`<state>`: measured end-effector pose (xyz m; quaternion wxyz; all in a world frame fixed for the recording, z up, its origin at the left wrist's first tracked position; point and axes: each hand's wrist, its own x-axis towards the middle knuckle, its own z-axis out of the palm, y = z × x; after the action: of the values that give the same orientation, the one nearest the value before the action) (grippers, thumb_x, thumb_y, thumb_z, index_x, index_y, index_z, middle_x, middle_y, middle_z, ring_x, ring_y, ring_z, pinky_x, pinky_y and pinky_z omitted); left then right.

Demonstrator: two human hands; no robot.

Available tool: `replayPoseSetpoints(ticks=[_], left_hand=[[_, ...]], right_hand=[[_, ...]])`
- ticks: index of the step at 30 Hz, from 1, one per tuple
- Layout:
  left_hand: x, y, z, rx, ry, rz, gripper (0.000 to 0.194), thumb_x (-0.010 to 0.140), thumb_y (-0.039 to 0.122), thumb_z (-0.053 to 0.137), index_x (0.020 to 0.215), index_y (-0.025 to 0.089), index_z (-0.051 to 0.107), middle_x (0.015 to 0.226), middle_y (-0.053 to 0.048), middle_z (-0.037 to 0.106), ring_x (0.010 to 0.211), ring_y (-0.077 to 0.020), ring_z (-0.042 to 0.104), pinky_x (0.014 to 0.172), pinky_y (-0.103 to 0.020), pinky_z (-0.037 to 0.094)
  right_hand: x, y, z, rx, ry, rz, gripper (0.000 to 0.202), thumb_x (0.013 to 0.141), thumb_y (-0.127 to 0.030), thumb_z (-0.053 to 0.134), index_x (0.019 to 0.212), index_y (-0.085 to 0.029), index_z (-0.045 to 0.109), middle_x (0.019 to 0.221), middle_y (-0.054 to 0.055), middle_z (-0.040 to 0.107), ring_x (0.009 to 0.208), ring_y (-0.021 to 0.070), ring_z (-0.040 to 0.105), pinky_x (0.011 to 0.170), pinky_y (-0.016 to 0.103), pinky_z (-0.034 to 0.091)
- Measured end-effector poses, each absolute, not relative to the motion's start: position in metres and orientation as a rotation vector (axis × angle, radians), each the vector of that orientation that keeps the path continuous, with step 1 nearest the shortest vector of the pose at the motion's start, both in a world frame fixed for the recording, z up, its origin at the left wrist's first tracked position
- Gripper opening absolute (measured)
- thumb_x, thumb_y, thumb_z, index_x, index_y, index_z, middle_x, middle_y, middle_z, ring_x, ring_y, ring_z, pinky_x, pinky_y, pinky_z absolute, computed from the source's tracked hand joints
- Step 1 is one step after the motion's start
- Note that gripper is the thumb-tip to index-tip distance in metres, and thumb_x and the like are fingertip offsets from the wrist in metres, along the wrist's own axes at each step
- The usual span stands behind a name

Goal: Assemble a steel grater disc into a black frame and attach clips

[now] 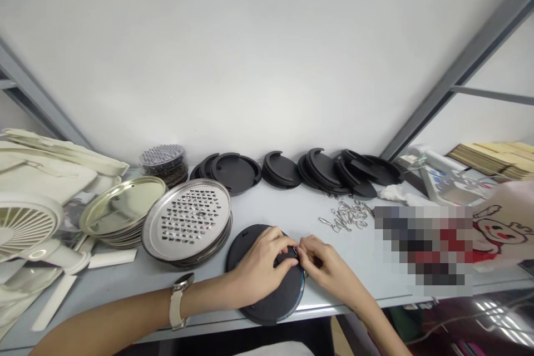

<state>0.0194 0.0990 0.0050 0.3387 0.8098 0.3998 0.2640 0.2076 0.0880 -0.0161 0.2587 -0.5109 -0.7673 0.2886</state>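
A round black plastic disc [242, 245] lies at the front edge of the table. My left hand [262, 267] rests over it, thumb and fingers closed on a dark piece near its right edge. Beside it, my right hand [323, 268] is closed in a pinch at the same edge. A tiny shiny metal bit shows between the two hands; most of it is hidden by fingers. Behind my right hand lies a loose pile of metal clasps with rings [348, 216].
Stacked metal grater discs [189, 217] and gold-coloured round plates [125, 208] stand left. Along the wall are several black round covers [237, 172] and spiked clear discs [162, 157]. A pale fan [25, 225] is far left, a printed bag [500, 228] right.
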Motion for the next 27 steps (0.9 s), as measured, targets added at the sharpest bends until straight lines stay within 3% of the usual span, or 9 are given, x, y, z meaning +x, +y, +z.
replayPoseSetpoints(ticks=[5,17,27], left_hand=[[0.0194,0.0982,0.0019,2.084,1.053,0.699,0.028,0.082,0.013,0.059,0.107,0.025,0.06,0.095,-0.002,0.054,0.089,-0.0176,0.053,0.084,-0.031,0.044],[0.0195,0.0986,0.004,2.075,1.051,0.699,0.023,0.082,0.013,0.062,0.102,0.024,0.062,0.094,0.0,0.053,0.088,-0.0157,0.053,0.082,-0.029,0.044],[0.0186,0.0991,0.0051,2.092,1.046,0.684,0.025,0.083,0.013,0.061,0.104,0.025,0.063,0.094,-0.001,0.054,0.096,-0.0188,0.052,0.084,-0.031,0.043]], right_hand=[[0.2082,0.0892,-0.0189,-1.372,-2.11,0.766,0.032,0.094,-0.026,0.039,0.062,-0.021,0.036,0.062,-0.002,0.044,0.066,0.0161,0.047,0.058,0.026,0.036],[0.2069,0.0871,-0.0114,-1.329,-2.121,0.791,0.029,0.089,-0.017,0.041,0.062,-0.022,0.029,0.061,-0.003,0.039,0.067,0.0165,0.046,0.06,0.026,0.035],[0.2065,0.0887,-0.0165,-1.351,-2.119,0.806,0.03,0.092,-0.022,0.038,0.063,-0.021,0.032,0.062,-0.003,0.042,0.067,0.0161,0.045,0.061,0.027,0.035]])
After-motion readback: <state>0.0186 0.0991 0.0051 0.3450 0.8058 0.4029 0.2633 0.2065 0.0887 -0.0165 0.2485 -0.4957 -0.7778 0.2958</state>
